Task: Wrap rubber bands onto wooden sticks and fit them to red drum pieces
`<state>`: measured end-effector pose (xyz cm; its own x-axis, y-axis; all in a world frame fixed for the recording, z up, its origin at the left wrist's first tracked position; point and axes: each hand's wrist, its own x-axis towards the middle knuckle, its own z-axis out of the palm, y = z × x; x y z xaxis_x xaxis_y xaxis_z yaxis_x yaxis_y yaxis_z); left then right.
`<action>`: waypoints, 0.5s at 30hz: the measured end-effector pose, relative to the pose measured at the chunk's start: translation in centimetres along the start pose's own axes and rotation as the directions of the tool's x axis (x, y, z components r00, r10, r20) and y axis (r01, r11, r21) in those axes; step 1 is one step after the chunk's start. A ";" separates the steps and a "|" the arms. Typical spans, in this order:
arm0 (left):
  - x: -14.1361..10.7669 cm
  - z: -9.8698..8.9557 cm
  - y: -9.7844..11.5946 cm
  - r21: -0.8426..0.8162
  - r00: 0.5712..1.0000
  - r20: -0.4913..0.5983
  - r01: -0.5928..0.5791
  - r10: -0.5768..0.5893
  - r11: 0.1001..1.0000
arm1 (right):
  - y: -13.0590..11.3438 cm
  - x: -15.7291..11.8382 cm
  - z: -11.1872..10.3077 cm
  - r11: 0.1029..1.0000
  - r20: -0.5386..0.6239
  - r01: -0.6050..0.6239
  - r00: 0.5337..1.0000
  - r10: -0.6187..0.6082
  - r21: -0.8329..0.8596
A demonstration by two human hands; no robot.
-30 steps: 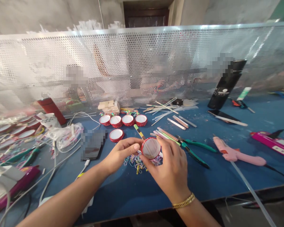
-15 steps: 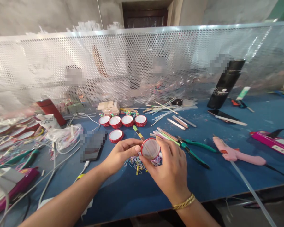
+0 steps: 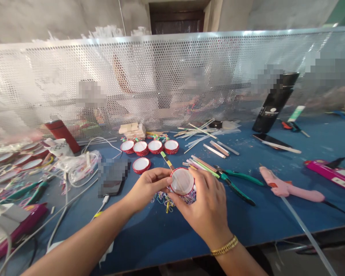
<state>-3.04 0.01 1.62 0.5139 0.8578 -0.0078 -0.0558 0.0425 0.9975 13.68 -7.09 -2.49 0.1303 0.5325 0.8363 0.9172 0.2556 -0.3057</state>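
A small round disc with a red rim (image 3: 182, 181) and a pale face is held between my two hands. My left hand (image 3: 146, 188) pinches its left edge between thumb and fingers. On the other side, my right hand (image 3: 206, 203) grips the right edge, with a gold bracelet at the wrist. A stick with green, black and yellow bands (image 3: 167, 160) juts up and left from behind the disc. Under the disc lies a heap of coloured loops (image 3: 168, 202). Several similar red-rimmed discs (image 3: 141, 165) sit in stacks behind my left hand.
Green-handled pliers (image 3: 235, 186) and a pink glue gun (image 3: 290, 188) lie to the right on the blue table (image 3: 155, 239). A phone (image 3: 114, 177) with a white cable is at left. Glue sticks (image 3: 201, 165), a black bottle (image 3: 273, 107) and a perforated metal screen (image 3: 172, 80) stand or lie beyond.
The disc has tilted slightly, and its face looks paler. Both hands keep nearly the same place and grip.
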 end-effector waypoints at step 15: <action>0.1 -0.1 0.0 -0.119 0.997 -0.019 0.066 -0.068 0.991 | 0.1 -0.3 0.0 0.997 0.041 -0.004 0.999 0.001 0.073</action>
<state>-3.10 0.14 1.60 0.4998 0.8627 -0.0774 -0.1233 0.1593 0.9795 13.73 -7.23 -2.77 0.1155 0.5652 0.8169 0.8868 0.3119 -0.3411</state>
